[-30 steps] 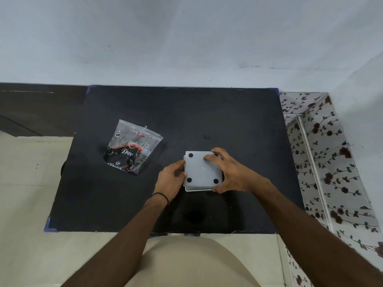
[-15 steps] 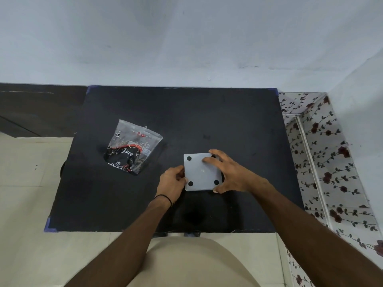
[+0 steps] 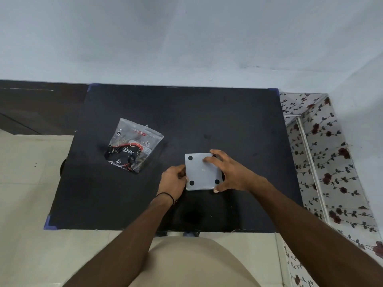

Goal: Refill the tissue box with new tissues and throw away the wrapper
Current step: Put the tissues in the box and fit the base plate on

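Observation:
A square grey tissue box [image 3: 200,175] lies upside down on the black table [image 3: 207,121], its base with round black feet facing up. My left hand [image 3: 173,180] grips its left edge. My right hand [image 3: 230,172] lies over its right side, fingers spread on the base and thumb at the near right corner. A clear plastic wrapper [image 3: 133,145] with black and red print lies flat on the table, to the left of the box and apart from both hands.
The table's far edge meets a pale wall. A shelf covered in rose-patterned paper [image 3: 323,154] stands against the table's right side. Cream floor tiles [image 3: 27,183] lie to the left and in front.
The white rim seen around the box's base a second ago is no longer visible; the base sits flush. Both hands stay on the box, which has shifted only slightly.

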